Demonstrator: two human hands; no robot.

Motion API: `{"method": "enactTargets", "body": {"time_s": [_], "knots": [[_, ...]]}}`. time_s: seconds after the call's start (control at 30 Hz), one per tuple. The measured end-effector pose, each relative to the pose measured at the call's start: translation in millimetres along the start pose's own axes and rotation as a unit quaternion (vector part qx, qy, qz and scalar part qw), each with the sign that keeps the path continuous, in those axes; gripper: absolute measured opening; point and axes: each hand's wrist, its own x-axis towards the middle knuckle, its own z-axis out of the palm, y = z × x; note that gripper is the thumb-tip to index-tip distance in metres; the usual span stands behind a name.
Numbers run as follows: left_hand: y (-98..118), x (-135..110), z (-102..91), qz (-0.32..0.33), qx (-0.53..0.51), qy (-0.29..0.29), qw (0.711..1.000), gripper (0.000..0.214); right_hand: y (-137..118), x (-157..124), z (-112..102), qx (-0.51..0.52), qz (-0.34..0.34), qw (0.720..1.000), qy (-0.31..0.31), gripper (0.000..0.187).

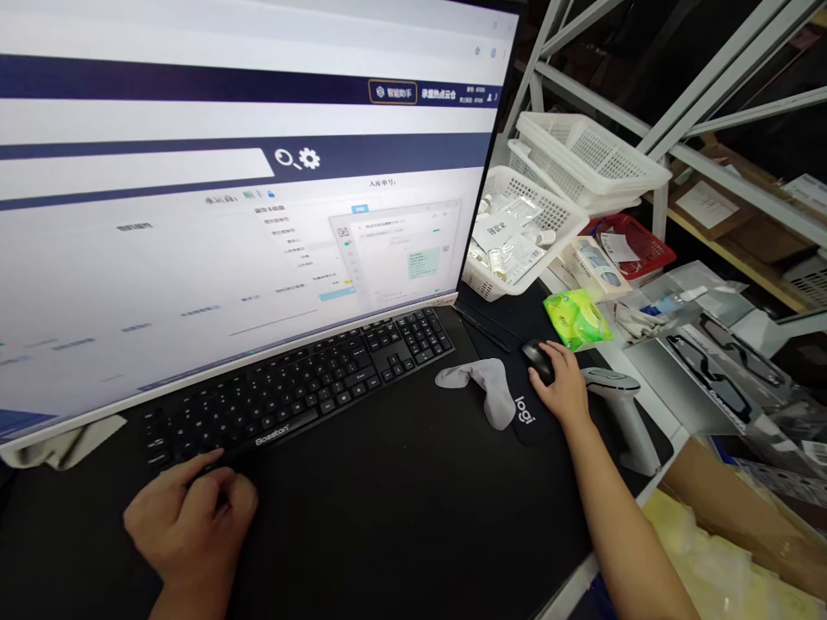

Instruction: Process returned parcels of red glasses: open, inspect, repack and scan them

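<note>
Holding packets [505, 228], a white basket [486, 284] stands beyond right grip [563, 386] cupping mouse [537, 360], left grip [192, 517] half-curled

- Monitor [245, 250], upper left: cut off by the frame, its small text blurred.
- Mouse [537, 360], right of centre: partly hidden by the right hand [562, 383].
- Left forearm [190, 600]: cut off at bottom.

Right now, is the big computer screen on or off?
It's on. The screen is lit up brightly, showing a little magnifying glass, a gear and lots of writing.
</note>
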Motion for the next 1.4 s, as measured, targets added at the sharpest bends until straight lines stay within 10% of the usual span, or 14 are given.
{"method": "enactTargets", "body": {"time_s": [1.4], "knots": [[-3.7, -0.9, -1.7, -0.019, -0.043, 0.027, 0.999, 0.01, -0.4, 1.2, -0.4, -0.024, 0.016, 1.0, -0.006, 0.042]]}}
